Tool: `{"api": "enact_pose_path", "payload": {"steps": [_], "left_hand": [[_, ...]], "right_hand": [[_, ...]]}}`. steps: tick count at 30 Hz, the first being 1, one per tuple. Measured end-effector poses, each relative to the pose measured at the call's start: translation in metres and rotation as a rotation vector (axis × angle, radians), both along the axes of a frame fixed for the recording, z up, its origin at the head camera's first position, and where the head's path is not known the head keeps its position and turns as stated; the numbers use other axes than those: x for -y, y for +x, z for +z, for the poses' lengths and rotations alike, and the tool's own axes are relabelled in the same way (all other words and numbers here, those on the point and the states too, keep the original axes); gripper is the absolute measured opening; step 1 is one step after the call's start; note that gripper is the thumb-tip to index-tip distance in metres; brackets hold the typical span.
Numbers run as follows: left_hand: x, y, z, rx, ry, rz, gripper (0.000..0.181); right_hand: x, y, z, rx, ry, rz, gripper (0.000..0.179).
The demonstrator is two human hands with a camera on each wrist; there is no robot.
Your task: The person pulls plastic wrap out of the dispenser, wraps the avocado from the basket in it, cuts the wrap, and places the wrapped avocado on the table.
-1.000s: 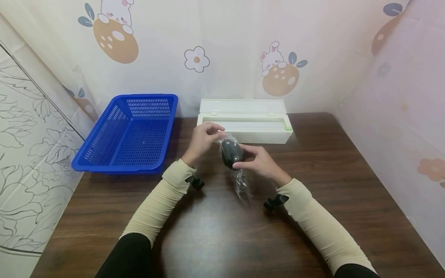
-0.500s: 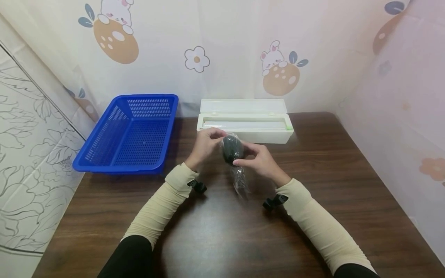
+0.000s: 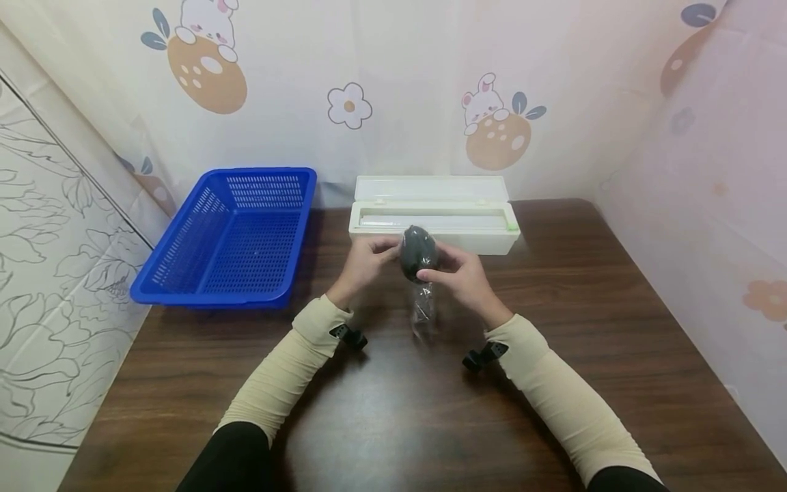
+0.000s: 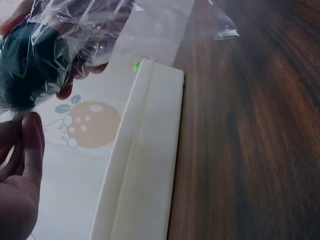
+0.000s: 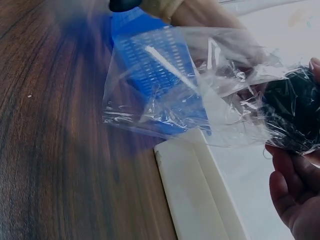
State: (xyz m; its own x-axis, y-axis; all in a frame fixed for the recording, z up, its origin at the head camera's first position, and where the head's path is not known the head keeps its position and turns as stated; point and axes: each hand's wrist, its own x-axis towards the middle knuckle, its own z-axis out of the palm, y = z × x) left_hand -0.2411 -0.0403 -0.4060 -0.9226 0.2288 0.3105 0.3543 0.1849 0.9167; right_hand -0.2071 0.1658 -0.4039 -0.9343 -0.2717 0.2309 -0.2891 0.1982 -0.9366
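A dark green, egg-shaped avocado (image 3: 418,254), wrapped in clear cling film, is held up between the two hands in front of the white box. My right hand (image 3: 472,281) grips it from the right, thumb on the near side and the other fingers partly hidden behind. On the other side, my left hand (image 3: 359,265) pinches the film at the avocado's left edge with thumb and fingertips. A loose tail of cling film (image 5: 155,85) hangs toward the camera from the lower end. The left wrist view shows the film creased tightly around the avocado (image 4: 32,65).
Against the back wall stands a long white cling film box (image 3: 439,242), lid raised, with a roll inside. A blue plastic basket (image 3: 205,299) sits at the back left. Both rest on a dark wooden table (image 3: 393,410), with patterned curtains behind and at the sides.
The avocado has risen slightly, moved a little right and tipped more upright, its film tail now hanging straighter. My left hand has shifted down from its top to its left side.
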Motion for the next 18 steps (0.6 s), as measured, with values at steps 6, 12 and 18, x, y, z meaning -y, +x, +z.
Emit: {"api": "enact_pose_path", "payload": {"steps": [6,12,18], "left_hand": [[0.006,0.001,0.004,-0.023,-0.019,-0.138,0.024],[0.007,0.004,0.018,0.037,-0.079,-0.244,0.037],[0.001,0.009,0.018,0.073,-0.078,-0.131,0.038]], "right_hand": [[-0.003,0.001,0.005,0.024,0.006,-0.031,0.059],[-0.005,-0.002,0.005,0.004,0.005,-0.052,0.059],[-0.005,-0.003,0.002,0.005,-0.01,-0.054,0.056]]}}
